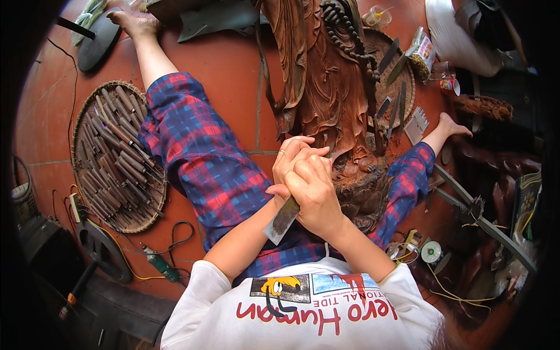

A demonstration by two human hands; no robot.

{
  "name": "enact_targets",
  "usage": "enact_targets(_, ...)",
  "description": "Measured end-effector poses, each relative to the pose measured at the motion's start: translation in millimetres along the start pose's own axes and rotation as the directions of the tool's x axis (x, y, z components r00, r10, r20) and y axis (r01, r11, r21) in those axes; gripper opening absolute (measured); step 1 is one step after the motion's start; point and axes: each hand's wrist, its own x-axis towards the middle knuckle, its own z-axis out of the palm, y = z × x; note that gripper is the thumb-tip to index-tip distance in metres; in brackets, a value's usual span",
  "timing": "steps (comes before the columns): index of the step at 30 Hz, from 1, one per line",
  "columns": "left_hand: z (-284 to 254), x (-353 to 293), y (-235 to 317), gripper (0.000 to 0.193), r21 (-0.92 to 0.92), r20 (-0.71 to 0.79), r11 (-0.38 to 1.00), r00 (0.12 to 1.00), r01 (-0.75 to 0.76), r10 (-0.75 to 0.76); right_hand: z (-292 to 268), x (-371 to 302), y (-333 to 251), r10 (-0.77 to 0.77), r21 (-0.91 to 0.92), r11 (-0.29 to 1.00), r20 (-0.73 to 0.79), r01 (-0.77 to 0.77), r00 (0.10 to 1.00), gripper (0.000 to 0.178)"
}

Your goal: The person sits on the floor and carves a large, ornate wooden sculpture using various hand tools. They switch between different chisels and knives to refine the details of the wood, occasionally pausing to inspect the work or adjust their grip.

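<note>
My two hands are pressed together in front of a carved wooden statue, close to the folds near its base. My right hand is closed round a flat grey metal strip, whose squared end sticks out toward me over my left wrist. My left hand, with a ring on one finger, lies curled against the right one. What its fingers grip is hidden, as is the strip's far end. The statue stands between my spread legs, with draped robes and a string of dark carved beads.
A round woven tray of wooden-handled carving tools lies at left. Behind the statue, another woven tray holds flat dark blades. A green power tool with its cord lies lower left. Grey metal bars and a thread spool are at right.
</note>
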Motion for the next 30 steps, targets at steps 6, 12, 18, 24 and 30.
enact_targets(6, 1, 6, -15, 0.04, 0.198, 0.004, 0.966, 0.986, -0.164, 0.166, 1, 8, 2, -0.032, -0.046, 0.999, -0.047, 0.03, 0.998, 0.035)
enact_targets(12, 3, -7, -10, 0.045, 0.035, -0.013, 0.999, 1.0, 0.021, -0.02, -7, 17, 2, -0.056, -0.026, 0.998, -0.058, 0.055, 0.997, 0.033)
enact_targets(18, 10, 5, -5, 0.019, 0.07, -0.175, 0.991, 0.977, -0.112, 0.123, 0, -1, 5, -0.053, -0.02, 0.998, 0.017, 0.053, 0.998, 0.035)
enact_targets(24, 15, 0, -10, 0.023, 0.053, -0.158, 0.993, 0.981, -0.109, 0.116, 1, 0, 5, -0.106, -0.024, 0.994, -0.021, 0.106, 0.994, 0.032)
enact_targets(30, 10, 26, -7, 0.02, 0.168, -0.152, 0.972, 0.97, -0.163, 0.189, -13, 18, 12, -0.104, 0.004, 0.995, 0.015, 0.104, 0.994, 0.032)
